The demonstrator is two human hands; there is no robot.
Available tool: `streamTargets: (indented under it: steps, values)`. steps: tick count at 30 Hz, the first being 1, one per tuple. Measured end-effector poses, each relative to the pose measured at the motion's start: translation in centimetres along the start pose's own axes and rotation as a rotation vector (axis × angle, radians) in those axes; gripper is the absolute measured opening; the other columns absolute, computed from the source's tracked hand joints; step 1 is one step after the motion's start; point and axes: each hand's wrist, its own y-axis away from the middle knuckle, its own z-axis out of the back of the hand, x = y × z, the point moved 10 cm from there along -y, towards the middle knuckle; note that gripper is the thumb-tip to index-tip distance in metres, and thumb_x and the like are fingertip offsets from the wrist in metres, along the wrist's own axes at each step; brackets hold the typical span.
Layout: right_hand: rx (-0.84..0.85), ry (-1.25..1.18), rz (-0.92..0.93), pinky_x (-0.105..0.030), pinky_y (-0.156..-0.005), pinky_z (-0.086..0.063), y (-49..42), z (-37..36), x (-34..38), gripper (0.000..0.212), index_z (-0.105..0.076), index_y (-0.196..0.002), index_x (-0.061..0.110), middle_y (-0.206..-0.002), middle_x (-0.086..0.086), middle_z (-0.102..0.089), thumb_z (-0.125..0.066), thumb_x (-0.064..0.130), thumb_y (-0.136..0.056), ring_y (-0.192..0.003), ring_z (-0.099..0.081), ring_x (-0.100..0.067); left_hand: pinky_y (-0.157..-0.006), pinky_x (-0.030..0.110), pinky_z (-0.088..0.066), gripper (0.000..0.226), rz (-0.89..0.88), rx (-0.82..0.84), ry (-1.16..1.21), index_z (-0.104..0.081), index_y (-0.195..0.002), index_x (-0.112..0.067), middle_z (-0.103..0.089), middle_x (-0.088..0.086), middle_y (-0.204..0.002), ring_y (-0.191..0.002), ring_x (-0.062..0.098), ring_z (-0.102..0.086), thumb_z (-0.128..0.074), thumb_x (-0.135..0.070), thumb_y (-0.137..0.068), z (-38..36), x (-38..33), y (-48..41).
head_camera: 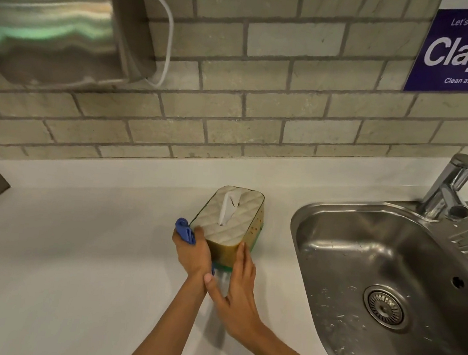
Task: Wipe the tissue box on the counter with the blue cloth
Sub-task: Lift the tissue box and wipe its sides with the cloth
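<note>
Counter: sink beside tissue box.

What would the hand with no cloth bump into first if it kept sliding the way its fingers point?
The right hand already lies flat against the tissue box, fingers pointing toward the tiled wall. Going straight on, it would probably just slide along the box's side.

A steel sink sits at four o'clock, its tap at three. A metal wall dispenser hangs at ten o'clock, a purple sign at one.
</note>
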Motion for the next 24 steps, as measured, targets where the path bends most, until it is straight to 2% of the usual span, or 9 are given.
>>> streamTargets:
  steps: [4,7,10,12,15,18,19,21,24]
  values:
    - [0.052,-0.037,-0.013,-0.04,-0.121,-0.008,0.6,-0.6,-0.5,0.084,0.024,-0.137,0.026,-0.158,-0.001,0.013,-0.037,0.056,-0.087,-0.146,0.006,-0.012,-0.092,0.033,-0.043,0.059,-0.019,0.035,0.031,-0.036,-0.136,-0.004,-0.056,0.02,-0.124,-0.105,0.031,-0.057,-0.064,-0.017,-0.085,-0.4,0.1,0.9]
    - [0.122,-0.159,-0.027,-0.025,-0.119,-0.012,1.1,-1.7,-1.0,0.08,0.014,-0.146,0.02,-0.158,0.003,0.011,-0.039,0.046,-0.092,-0.143,0.001,-0.004,-0.1,0.034,-0.043,0.072,-0.018,0.08,0.048,-0.03,-0.141,-0.008,-0.054,0.015,-0.13,-0.114,0.03,-0.056,-0.07,-0.013,-0.081,-0.7,0.8,1.7]
    - [0.149,-0.231,-0.014,-0.009,-0.111,-0.015,1.5,-2.1,-1.1,0.076,0.004,-0.148,0.022,-0.157,0.008,0.002,-0.037,0.049,-0.09,-0.141,-0.008,0.0,-0.104,0.039,-0.043,0.069,0.01,0.148,0.02,-0.028,-0.142,-0.01,-0.053,0.017,-0.132,-0.115,0.032,-0.055,-0.066,-0.013,-0.084,-1.0,1.6,1.9]
    - [0.083,-0.259,-0.004,-0.002,-0.104,-0.02,1.4,-0.9,-1.3,0.066,-0.014,-0.145,0.032,-0.153,0.013,-0.015,-0.034,0.056,-0.087,-0.138,-0.02,0.004,-0.105,0.041,-0.042,0.067,0.025,0.184,-0.015,-0.029,-0.143,-0.012,-0.053,0.016,-0.132,-0.116,0.032,-0.054,-0.063,-0.015,-0.086,-1.1,1.6,1.3]
    - [-0.17,-0.28,-0.038,-0.006,-0.094,-0.035,1.1,3.2,-2.9,0.051,-0.035,-0.134,0.035,-0.136,0.011,-0.039,-0.035,0.055,-0.087,-0.125,-0.043,0.001,-0.105,0.043,-0.042,0.06,0.023,0.241,-0.065,-0.034,-0.14,-0.012,-0.055,0.015,-0.131,-0.117,0.032,-0.054,-0.062,-0.016,-0.087,-1.2,1.1,0.1]
    - [-0.37,-0.317,-0.074,0.001,-0.077,-0.04,-0.1,7.8,-5.1,0.043,-0.043,-0.129,0.025,-0.134,0.002,-0.045,-0.04,0.041,-0.09,-0.108,-0.046,0.019,-0.099,0.039,-0.045,0.05,-0.007,0.292,-0.135,-0.043,-0.132,-0.01,-0.057,0.015,-0.127,-0.111,0.03,-0.055,-0.062,-0.013,-0.086,-1.4,0.1,-1.4]
    - [-0.398,-0.31,-0.091,-0.001,-0.078,-0.04,-0.8,9.1,-5.8,0.041,-0.042,-0.131,0.023,-0.137,-0.001,-0.044,-0.041,0.036,-0.092,-0.106,-0.047,0.018,-0.096,0.037,-0.045,0.047,-0.014,0.312,-0.139,-0.045,-0.13,-0.009,-0.058,0.015,-0.126,-0.107,0.028,-0.056,-0.062,-0.012,-0.086,-1.6,-0.2,-1.9]
    - [-0.356,-0.284,-0.135,-0.013,-0.094,-0.035,-2.5,10.4,-7.1,0.048,-0.033,-0.141,0.019,-0.146,-0.001,-0.036,-0.04,0.034,-0.095,-0.117,-0.043,0.006,-0.087,0.032,-0.045,0.045,-0.027,0.347,-0.142,-0.048,-0.128,-0.01,-0.059,0.014,-0.124,-0.099,0.023,-0.054,-0.063,-0.012,-0.086,-1.8,-0.6,-2.7]
    - [-0.176,-0.251,-0.198,-0.027,-0.113,-0.018,-5.0,10.1,-8.5,0.059,-0.011,-0.15,0.025,-0.158,0.004,-0.016,-0.032,0.039,-0.097,-0.143,-0.021,-0.012,-0.083,0.031,-0.042,0.041,-0.045,0.36,-0.143,-0.049,-0.126,-0.011,-0.061,0.01,-0.116,-0.101,0.024,-0.056,-0.06,-0.019,-0.088,-2.0,-0.7,-3.3]
